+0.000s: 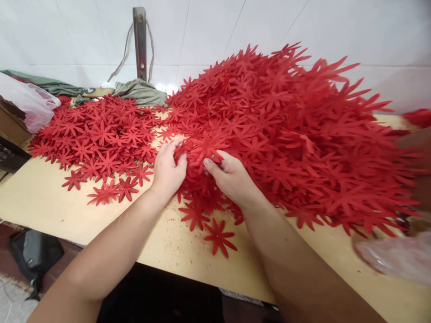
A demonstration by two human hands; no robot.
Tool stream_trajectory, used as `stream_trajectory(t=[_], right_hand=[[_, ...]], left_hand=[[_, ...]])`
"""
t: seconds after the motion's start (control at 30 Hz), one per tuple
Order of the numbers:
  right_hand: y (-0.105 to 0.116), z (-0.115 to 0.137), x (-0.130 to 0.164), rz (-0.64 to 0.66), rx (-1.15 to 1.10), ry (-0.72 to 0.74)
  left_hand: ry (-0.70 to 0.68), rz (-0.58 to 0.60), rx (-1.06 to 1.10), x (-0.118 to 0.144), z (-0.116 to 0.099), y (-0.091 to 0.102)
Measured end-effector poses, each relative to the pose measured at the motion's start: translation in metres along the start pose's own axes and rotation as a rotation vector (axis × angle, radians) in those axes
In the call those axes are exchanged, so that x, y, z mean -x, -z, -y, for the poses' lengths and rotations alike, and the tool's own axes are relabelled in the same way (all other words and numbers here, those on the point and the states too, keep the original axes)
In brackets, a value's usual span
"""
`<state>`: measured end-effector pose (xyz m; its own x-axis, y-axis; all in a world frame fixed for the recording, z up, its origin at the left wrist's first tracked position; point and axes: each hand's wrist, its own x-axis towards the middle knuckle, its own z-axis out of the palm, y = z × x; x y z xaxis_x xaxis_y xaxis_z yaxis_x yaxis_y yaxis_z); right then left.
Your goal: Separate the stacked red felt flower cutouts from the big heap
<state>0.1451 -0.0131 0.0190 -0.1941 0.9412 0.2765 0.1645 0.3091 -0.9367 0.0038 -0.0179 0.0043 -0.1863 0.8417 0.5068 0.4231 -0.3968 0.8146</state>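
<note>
Both of my hands are at the left edge of a large heap of red flower-shaped cut-outs (269, 121) with long narrow petals. My right hand (230, 176) pinches a red flower cut-out (208, 147) between thumb and fingers. Opposite it, my left hand (168, 168) curls its fingers and thumb around the left side of the same red pieces; its fingertips are partly hidden by petals. Whether one layer or several lie between the hands I cannot tell. Just below, a single flower cut-out (220, 237) lies flat on the table.
A smaller pile of red flowers (101, 130) spreads over the left of the pale table (141, 229). Behind it lie crumpled green cloth (139, 92) and an upright metal bar (139, 45) by the tiled wall. Plastic bags (33, 101) sit at both sides.
</note>
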Motion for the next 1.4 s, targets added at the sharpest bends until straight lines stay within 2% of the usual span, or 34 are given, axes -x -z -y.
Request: stream_trajectory(t=[0.1,0.23,0.3,0.37,0.43,0.5,0.63,0.73,0.83,0.93,1.0,1.07,1.13,1.23,1.4], right_hand=[[0.002,-0.001,0.000,0.018,0.052,0.013],[0.004,-0.003,0.002,0.053,0.135,0.058],[0.002,-0.003,0.004,0.063,0.208,0.070],[0.000,-0.002,0.006,0.058,0.256,0.051],[-0.002,-0.001,0.007,0.043,0.252,0.027],[-0.002,-0.002,0.006,0.021,0.205,0.027],[-0.002,-0.005,0.002,-0.005,0.079,0.052],[0.000,-0.004,0.001,-0.009,0.069,0.023],[0.003,0.001,0.003,-0.032,0.100,-0.007],[0.004,0.004,0.004,-0.079,0.120,-0.005],[0.003,0.002,0.003,-0.086,0.151,0.006],[0.002,-0.002,0.002,-0.050,0.180,0.031],[0.000,-0.006,0.002,0.003,0.193,0.067],[-0.003,-0.009,0.003,0.065,0.199,0.124],[-0.002,-0.003,0.006,0.113,0.227,0.118]], left_hand=[[0.058,-0.042,0.028,-0.002,0.001,0.003],[0.069,0.095,0.198,0.001,-0.011,0.005],[0.135,0.184,0.306,0.003,-0.017,0.003],[0.240,0.222,0.398,0.004,-0.019,0.001],[0.347,0.189,0.477,0.003,-0.019,0.000],[0.431,0.101,0.540,-0.001,-0.018,0.001],[0.492,-0.037,0.560,-0.008,-0.012,0.002],[0.439,-0.047,0.458,-0.009,-0.003,-0.001],[0.332,-0.090,0.222,-0.007,0.005,-0.002],[0.212,-0.139,-0.011,-0.004,0.004,0.002],[0.109,-0.063,-0.050,-0.002,-0.002,0.006],[0.019,0.080,-0.004,0.000,-0.009,0.007],[0.003,0.201,0.081,0.002,-0.014,0.005],[0.134,0.208,0.235,0.003,-0.016,-0.001],[0.435,0.047,0.445,-0.004,-0.013,0.001]])
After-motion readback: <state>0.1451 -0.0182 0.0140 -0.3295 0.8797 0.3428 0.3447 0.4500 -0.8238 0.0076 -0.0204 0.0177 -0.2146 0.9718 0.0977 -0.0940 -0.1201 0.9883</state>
